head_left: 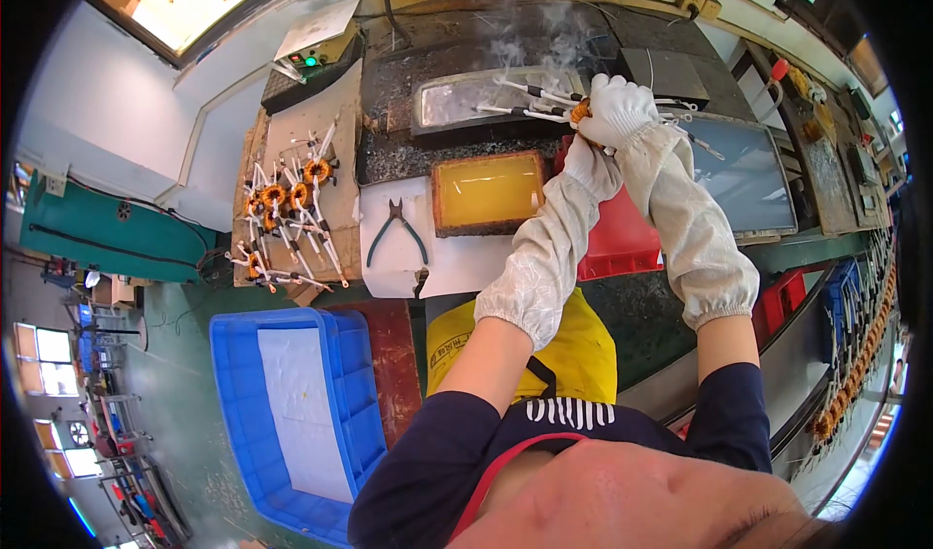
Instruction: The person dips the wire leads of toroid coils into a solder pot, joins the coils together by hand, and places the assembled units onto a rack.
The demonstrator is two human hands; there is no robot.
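My gloved right hand is closed round a copper-wound ring coil. Just below it, my left hand is closed against the same coil's underside, its fingers partly hidden. White-sleeved leads stick out leftward from the coil, their tips over a rectangular metal bath with a shiny silvery surface. Smoke rises at the bath's far side. More leads reach out to the right of my hands. Nearer to me stands a shallow tray of yellow liquid. A red plastic bin sits beneath my forearms.
Several similar coils lie on cardboard at the left. Dark-handled cutting pliers rest on white paper. A control box with a green light stands behind. A blue crate is at lower left, a grey-topped tray at right.
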